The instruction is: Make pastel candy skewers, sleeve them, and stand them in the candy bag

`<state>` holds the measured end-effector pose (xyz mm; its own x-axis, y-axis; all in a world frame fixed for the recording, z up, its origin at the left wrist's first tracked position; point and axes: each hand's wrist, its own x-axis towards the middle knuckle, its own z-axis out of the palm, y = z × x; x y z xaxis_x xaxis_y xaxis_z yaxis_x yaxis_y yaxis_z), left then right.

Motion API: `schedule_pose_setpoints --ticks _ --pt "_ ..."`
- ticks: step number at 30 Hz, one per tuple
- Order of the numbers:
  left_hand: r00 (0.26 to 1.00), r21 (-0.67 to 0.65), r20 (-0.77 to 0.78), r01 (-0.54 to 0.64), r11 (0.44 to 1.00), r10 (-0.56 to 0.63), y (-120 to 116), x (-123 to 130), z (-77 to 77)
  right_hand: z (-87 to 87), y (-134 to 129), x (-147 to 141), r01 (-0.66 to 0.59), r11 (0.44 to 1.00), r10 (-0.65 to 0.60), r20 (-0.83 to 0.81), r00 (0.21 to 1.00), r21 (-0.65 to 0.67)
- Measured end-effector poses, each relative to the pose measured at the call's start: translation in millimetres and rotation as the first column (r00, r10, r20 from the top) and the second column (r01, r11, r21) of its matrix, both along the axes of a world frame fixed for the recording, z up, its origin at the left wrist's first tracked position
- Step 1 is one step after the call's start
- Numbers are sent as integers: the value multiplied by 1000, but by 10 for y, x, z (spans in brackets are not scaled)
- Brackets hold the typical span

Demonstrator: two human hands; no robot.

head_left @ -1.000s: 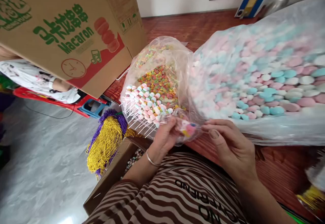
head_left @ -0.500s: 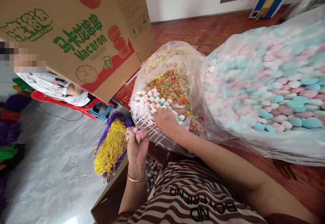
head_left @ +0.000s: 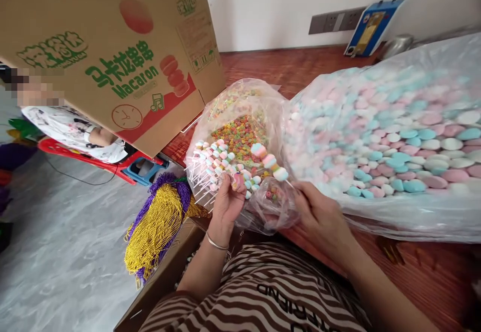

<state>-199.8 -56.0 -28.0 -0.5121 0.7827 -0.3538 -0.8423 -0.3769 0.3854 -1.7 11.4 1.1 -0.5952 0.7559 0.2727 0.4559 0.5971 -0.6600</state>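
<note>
My right hand (head_left: pixel 319 216) is closed on the white stick of a candy skewer (head_left: pixel 269 161), its pastel pieces pointing up and left. Pinched in my left hand (head_left: pixel 228 201) is a small pink wrapper (head_left: pixel 238 181), held in front of a pile of stick candies (head_left: pixel 214 159). That pile lies on a clear plastic bag of colourful ring cereal (head_left: pixel 240 134). Beside the skewer, a small clear bag with a few rings (head_left: pixel 273 191) rests at the near side of the large bag.
A large bag of pastel candies (head_left: pixel 409 146) fills the right. A cardboard box (head_left: pixel 161 121) stands at the left, before a seated person (head_left: pixel 78 131). Gold beads (head_left: pixel 150 236) hang over an open carton (head_left: pixel 161 282). A blue device (head_left: pixel 374 27) leans by the wall.
My right hand has left the candy pile and moved right, now with a skewer lifted. My left hand has moved right and up, in front of the pile. The view has shifted.
</note>
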Motion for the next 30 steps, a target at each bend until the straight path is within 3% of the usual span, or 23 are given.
schedule_pose_setpoints --ticks 2,6,11,20,22,25,30 --pt "1000 -28 -5 17 999 -18 53 82 4 -7 -116 359 -47 999 44 -165 985 -13" --pt "996 -58 -28 85 995 -87 178 306 -11 -61 -326 818 -25 997 7 -217 976 -80" --pt "971 -62 -109 206 977 -212 298 577 -28 -107 -483 1028 27 989 -59 -221 973 -148" --pt "947 -65 -74 309 949 -313 351 821 28 -161 -572 1280 43 971 -93 -206 974 -235" --pt "947 -101 -107 292 951 -302 359 849 44 -167 -583 1312 60 987 -90 -203 975 -150" --pt "961 -145 -162 204 968 -226 364 876 70 -200 -595 1352 115 989 -97 -177 979 95" --pt "948 -153 -268 135 979 -173 360 908 71 -263 -622 1400 164 856 -154 -62 986 489"
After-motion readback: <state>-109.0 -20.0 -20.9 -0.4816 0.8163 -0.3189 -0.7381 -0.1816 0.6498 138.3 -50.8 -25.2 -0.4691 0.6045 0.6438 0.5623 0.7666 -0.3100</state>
